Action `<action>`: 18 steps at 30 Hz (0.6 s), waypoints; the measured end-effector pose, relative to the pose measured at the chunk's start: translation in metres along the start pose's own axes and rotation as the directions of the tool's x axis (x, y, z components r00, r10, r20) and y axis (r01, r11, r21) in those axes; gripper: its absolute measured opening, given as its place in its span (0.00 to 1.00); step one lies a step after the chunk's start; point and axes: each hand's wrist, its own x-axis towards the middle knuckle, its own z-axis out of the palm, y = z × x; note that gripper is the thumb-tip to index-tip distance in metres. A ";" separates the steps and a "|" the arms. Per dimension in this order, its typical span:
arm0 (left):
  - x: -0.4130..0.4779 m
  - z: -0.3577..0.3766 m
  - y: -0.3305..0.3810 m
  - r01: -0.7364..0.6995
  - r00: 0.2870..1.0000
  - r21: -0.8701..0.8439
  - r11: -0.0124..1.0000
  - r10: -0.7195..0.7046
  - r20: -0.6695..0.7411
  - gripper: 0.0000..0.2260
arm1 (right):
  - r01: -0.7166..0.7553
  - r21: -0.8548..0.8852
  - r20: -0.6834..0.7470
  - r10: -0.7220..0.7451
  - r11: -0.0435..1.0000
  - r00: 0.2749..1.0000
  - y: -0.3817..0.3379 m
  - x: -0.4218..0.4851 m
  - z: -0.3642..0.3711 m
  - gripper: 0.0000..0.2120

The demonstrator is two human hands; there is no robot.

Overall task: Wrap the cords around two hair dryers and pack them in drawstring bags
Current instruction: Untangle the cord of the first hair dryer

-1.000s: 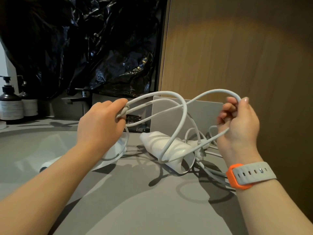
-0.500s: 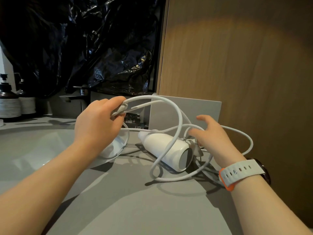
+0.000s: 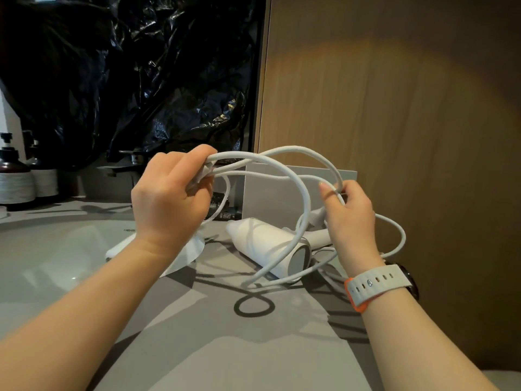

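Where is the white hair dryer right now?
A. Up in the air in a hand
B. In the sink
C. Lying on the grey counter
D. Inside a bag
C: the white hair dryer lies on its side on the grey counter, while the left hand and right hand hold only loops of white cord above it.

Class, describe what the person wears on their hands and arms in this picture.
Both forearms are bare, with no sleeves or gloves. The right hand has a watch at the wrist, on a pale grey perforated strap with an orange underside. The left hand wears nothing.
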 end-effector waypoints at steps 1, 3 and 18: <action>0.002 0.001 0.003 -0.052 0.998 -0.013 0.999 0.052 -0.027 0.14 | -0.025 0.023 -0.015 0.026 0.999 1.000 0.001 0.000 -0.001 0.13; 0.006 0.005 0.011 -0.156 0.987 -0.046 0.987 0.153 -0.049 0.14 | -0.069 0.065 -0.039 0.072 0.995 0.997 0.002 -0.001 -0.007 0.13; -0.034 0.046 0.058 -0.462 0.845 -0.234 0.855 0.505 0.177 0.11 | -0.710 0.196 0.035 0.718 0.677 0.695 0.036 0.013 -0.067 0.11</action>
